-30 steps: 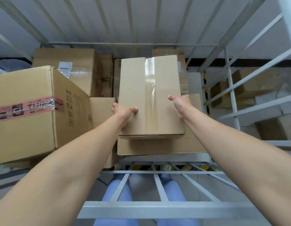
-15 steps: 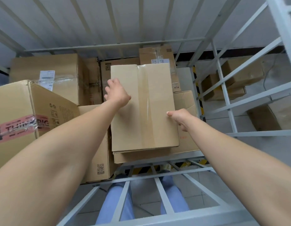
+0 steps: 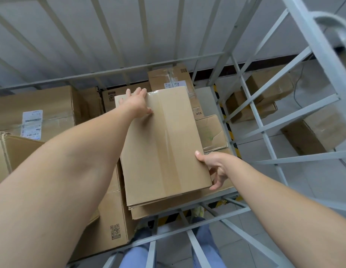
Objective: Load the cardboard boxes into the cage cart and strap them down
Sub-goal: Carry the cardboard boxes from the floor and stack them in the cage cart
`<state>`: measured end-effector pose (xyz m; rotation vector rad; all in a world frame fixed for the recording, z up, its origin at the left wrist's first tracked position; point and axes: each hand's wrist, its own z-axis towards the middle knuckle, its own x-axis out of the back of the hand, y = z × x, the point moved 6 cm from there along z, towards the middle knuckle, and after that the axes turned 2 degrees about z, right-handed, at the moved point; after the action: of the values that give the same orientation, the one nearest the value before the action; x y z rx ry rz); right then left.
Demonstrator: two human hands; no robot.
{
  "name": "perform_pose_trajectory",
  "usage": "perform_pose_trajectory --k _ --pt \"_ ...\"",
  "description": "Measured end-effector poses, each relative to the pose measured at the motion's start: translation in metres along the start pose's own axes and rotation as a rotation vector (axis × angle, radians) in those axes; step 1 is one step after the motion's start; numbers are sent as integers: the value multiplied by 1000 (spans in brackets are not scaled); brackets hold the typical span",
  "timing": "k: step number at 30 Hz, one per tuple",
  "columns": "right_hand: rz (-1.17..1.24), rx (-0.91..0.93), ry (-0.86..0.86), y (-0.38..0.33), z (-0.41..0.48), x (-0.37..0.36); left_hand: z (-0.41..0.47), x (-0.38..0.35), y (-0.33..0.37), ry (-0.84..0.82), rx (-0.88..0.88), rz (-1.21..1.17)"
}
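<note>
top box [image 3: 164, 144] is inside the cage cart [image 3: 129, 71], lying flat, taped seam up, on a box beneath [image 3: 168, 209] that sticks out at the near edge. it sits slightly skewed to the one below.
left hand [image 3: 136, 102]: palm flat on the far left corner of the top box, fingers stretched out to the far edge, thumb on the top face. can't tell if the fingertips hook over.
right hand [image 3: 214, 167]: grips the right edge near the front corner, thumb on top, fingers curled down the side.
labelled box [image 3: 48, 109] fills the cart's left rear, qr-code box [image 3: 114, 219] stands left of the stack, dented box [image 3: 210, 130] just right of it.
more boxes [image 3: 269, 88] lie on the floor outside the bars. blue trouser legs [image 3: 135, 256] show through the near rails.
</note>
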<state>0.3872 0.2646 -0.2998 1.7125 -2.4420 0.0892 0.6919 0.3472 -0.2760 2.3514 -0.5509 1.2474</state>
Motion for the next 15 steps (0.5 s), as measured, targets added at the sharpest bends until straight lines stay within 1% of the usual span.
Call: perform_pose_trajectory --k 3,6,8,9,12,14,15 --pt "7 -21 8 3 8 0 7 4 -5 -32 32 25" --pt "13 6 50 4 8 2 3 4 -11 33 80 -21" --pt "-15 63 140 -2 1 6 -12 0 -23 53 169 -47" --pt "-6 123 203 -7 -3 10 -23 -4 -32 43 224 -60" --pt "220 354 400 -28 -7 31 -52 -14 -58 14 366 -137" --pt "330 418 462 -32 -6 40 -68 -14 -72 -11 414 -177" --pt "363 416 467 -30 -6 41 -75 -14 -75 -46 418 -177"
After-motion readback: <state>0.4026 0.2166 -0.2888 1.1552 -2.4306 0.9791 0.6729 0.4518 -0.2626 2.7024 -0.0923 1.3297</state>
